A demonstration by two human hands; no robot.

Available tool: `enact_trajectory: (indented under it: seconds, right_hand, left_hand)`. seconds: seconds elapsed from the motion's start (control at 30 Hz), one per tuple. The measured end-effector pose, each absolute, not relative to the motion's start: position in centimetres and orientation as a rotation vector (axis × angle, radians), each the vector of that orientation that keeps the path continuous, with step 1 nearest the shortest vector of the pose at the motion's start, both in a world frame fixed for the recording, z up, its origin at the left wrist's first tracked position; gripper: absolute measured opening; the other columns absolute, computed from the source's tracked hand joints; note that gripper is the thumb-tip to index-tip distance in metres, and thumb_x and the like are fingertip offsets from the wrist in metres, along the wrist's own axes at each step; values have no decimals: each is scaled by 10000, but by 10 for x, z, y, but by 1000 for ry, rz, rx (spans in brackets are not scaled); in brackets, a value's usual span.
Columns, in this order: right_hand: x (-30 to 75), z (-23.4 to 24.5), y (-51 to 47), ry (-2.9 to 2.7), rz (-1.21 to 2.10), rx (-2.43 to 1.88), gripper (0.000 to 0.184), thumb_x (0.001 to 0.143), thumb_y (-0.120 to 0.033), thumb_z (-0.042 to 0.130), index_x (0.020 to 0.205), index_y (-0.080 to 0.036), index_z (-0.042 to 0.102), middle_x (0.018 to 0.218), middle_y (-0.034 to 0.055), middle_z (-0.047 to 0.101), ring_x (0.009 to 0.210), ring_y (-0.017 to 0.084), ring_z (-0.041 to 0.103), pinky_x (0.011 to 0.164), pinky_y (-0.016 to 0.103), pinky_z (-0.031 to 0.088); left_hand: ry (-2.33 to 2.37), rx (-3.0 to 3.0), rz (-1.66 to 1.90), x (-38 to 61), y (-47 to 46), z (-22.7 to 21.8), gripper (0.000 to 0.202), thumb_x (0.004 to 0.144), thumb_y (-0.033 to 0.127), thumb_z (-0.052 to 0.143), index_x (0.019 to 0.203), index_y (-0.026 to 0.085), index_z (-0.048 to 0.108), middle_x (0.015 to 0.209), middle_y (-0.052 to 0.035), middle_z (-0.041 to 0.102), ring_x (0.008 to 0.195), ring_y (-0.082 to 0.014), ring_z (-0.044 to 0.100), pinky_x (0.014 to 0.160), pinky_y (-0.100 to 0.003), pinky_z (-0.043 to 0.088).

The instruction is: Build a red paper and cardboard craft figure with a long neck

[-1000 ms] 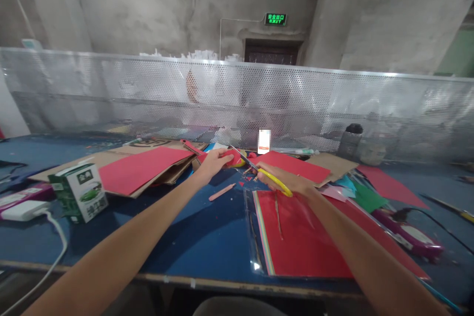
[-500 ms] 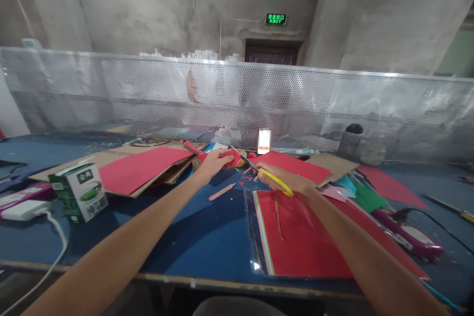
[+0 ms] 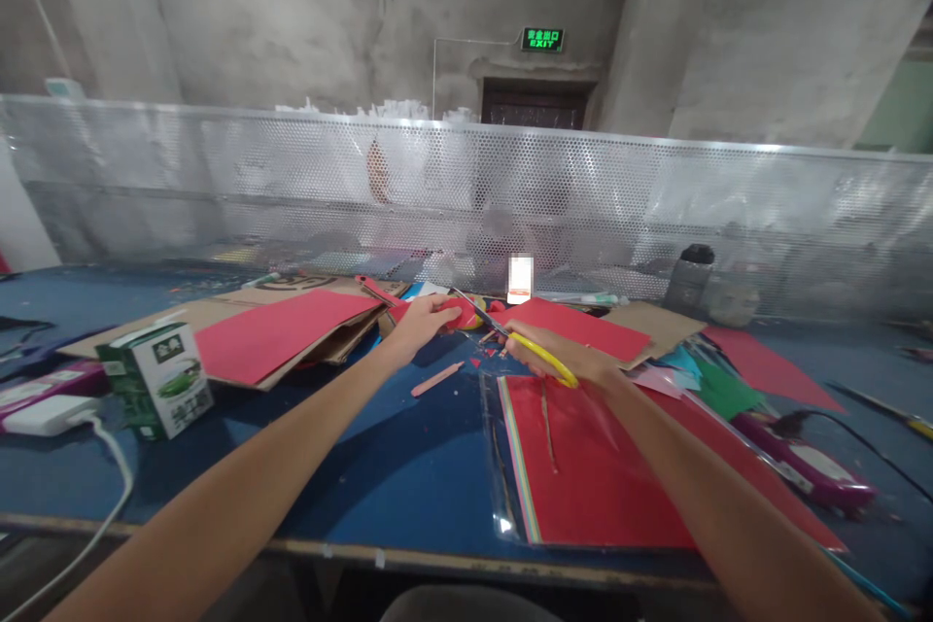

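Note:
My left hand is closed on a small piece of red paper, thumb and fingers pinching its left side. In my right hand is a pair of scissors with yellow handles, its fingers wrapped round the grips. The blades point up and left, close to the red paper; whether they touch it I cannot tell. Below the blades lie small red paper scraps. A pink marker-like stick rests on the blue table between my forearms.
At left stand a green-and-white carton and red paper on cardboard. A pack of red paper lies under my right forearm. Farther back are a lit phone, a dark bottle and a perforated metal screen.
Almost nothing differs. Both hands, the scissors and the red paper keep nearly the same positions; the view shifts very slightly.

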State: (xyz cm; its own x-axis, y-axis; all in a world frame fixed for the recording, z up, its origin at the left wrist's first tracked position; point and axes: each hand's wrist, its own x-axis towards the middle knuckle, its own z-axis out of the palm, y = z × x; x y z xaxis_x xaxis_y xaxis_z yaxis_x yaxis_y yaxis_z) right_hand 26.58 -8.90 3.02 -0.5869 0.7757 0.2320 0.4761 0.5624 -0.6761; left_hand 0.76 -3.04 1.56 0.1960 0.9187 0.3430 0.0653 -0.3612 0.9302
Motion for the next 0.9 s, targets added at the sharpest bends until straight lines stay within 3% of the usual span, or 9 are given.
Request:
enact_trajectory:
  seconds: [0.2,0.33,0.6,0.9]
  right_hand:
    - [267,28,-87,-2291,870,-952,473,967,-691,447,855,-232,433,731,-22,428,606,127,375,527,270,350]
    - [265,32,-92,-2243,898,-971,471,944,-689,502,849,-230,457,750,-9,456,619,129,392,530,273,365]
    - [261,38,-100,-2275,853,-956,467,977,-663,455,812,-226,452,718,-14,454,619,133,417,572,289,391]
    - [263,29,-91,-2277,862,-973,462,967,-672,467,876,-219,455,680,-44,440,551,99,378,510,261,292]
  left_hand:
    - [944,1622,1274,7,-29,15,133,784,285,734,809,163,689,747,-10,661,643,-122,574,664,-262,461]
    - [938,1636,1269,7,-29,15,146,786,298,731,806,161,684,747,-7,652,635,-118,564,651,-257,450]
    - [927,1632,1265,7,-31,16,170,783,317,732,814,157,685,757,-7,656,650,-121,574,655,-258,453]
    - [934,1604,1265,9,-34,20,200,771,329,754,825,150,684,771,-8,673,681,-125,593,681,-258,468]
